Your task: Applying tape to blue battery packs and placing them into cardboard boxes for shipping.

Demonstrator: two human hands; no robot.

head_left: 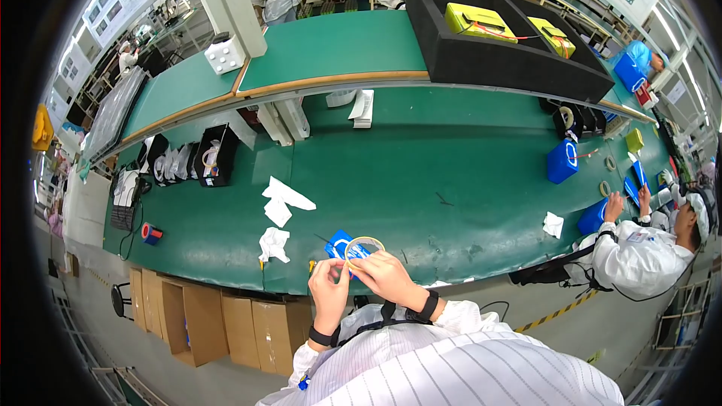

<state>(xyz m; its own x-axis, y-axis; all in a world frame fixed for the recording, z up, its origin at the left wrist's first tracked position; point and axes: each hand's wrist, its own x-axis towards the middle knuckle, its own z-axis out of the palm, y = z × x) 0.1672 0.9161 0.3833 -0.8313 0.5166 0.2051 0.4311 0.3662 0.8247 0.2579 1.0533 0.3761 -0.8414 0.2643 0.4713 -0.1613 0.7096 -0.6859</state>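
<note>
At the table's near edge, my right hand (389,278) grips a pale yellow roll of tape (366,239), held up as a ring. My left hand (329,290) is closed, thumb and finger pinched at the near side of the roll, close to the right fingertips. The tape's loose end is too small to make out. Just behind the roll lies a blue-wrapped pack (338,242), partly hidden by the tape and my hands. Left of it are crumpled white paper (275,244) and a flat white sheet (287,195) on the green tabletop (391,173).
A raised shelf (338,49) crosses the back, bearing a black foam tray (511,68) with yellow packs. Black bins (216,156) stand at left, beyond a red tape roll (152,234). At right a co-worker (643,256) handles blue packs. Cardboard boxes (259,331) sit below the edge.
</note>
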